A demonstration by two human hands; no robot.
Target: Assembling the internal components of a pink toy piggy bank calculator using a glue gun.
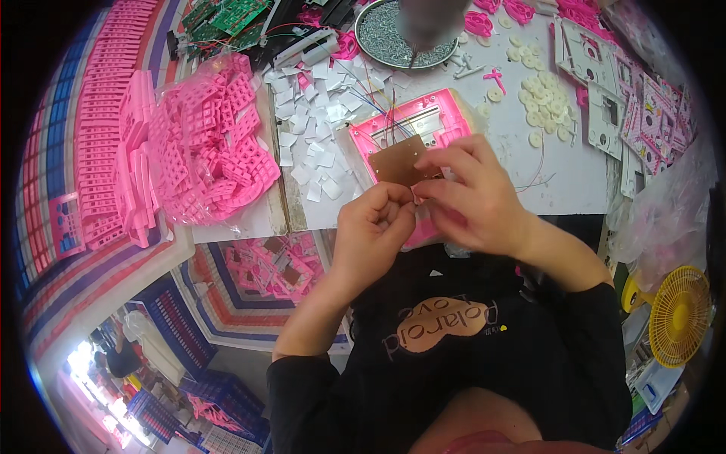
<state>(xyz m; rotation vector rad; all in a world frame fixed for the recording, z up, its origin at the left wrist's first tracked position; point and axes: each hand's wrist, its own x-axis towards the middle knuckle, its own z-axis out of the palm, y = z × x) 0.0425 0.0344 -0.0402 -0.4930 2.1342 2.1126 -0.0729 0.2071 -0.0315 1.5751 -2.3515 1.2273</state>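
Observation:
A pink plastic housing [455, 113] lies in front of me on the worktable. Over its near part sits a brown circuit board [395, 160], and thin coloured wires [387, 113] run up from it. My left hand [376, 227] is closed at the board's near edge, its fingertips curled together. Beside it my right hand [478, 198] reaches across the board's right corner with thumb and fingers pinched. The fingertips of both hands meet at the near edge. Whatever small thing they hold there is too small and hidden to name.
A round tray of screws [378, 38] stands at the back, with a blurred dark tool [431, 23] hanging over it. White paper pieces [321, 144] lie left of the housing, beside a bag of pink keypads [212, 144]. Cream discs [546, 102] and white plastic frames [605, 113] lie right.

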